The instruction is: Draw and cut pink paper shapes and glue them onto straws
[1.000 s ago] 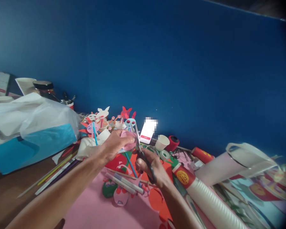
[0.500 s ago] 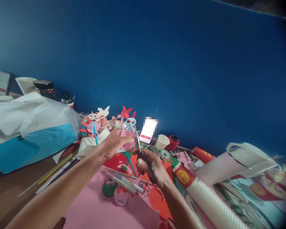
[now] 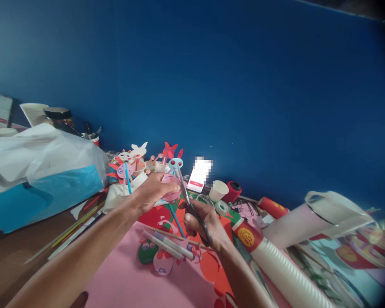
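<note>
My left hand (image 3: pixel 154 192) pinches a round piece of pink paper (image 3: pixel 171 190) between thumb and fingers, and its far edge is partly hidden by my fingers. My right hand (image 3: pixel 203 224) grips a pair of black-handled scissors (image 3: pixel 196 218). Their long steel blades (image 3: pixel 183 184) point up and away, reaching the right edge of the pink paper. The blades appear to sit against the paper, though I cannot tell exactly where they bite. Below both hands, a blue stick (image 3: pixel 176 220) runs down across red paper.
Paper figures on sticks (image 3: pixel 125 169) crowd the table behind my hands. A plastic bag over blue paper (image 3: pixel 45 188) lies left, near loose sticks. A paper cup (image 3: pixel 218 190), tape roll (image 3: pixel 222 208) and white cup stack (image 3: pixel 282 269) stand right, on pink paper (image 3: pixel 125 278).
The scissor blades have tilted slightly left, further across the pink paper. My hands have shifted only a little, and the view has moved slightly.
</note>
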`<state>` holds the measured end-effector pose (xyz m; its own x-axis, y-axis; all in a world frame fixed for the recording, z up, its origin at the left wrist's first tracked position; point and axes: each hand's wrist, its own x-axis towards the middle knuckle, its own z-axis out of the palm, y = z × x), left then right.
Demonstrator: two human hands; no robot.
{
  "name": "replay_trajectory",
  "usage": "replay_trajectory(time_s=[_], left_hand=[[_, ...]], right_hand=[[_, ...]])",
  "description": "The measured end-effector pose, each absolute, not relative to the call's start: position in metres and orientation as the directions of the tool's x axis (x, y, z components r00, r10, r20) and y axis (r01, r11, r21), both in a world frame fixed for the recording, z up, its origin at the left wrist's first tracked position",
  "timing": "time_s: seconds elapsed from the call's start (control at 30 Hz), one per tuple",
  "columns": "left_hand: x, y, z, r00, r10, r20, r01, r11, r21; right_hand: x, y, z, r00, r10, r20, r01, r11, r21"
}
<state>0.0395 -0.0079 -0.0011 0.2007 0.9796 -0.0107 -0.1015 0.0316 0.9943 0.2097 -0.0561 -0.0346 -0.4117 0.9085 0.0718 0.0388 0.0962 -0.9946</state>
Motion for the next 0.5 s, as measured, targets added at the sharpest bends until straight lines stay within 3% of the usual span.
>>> replay_trajectory(time_s=[0.5], left_hand=[[0.0391,-0.0104,0.0024,0.238,0.969,-0.064,-0.072,0.083,0.994]], right_hand=[[0.2094,-0.0556,-0.0336,-0.416,0.903,0.104,0.019,0.123,-0.992]])
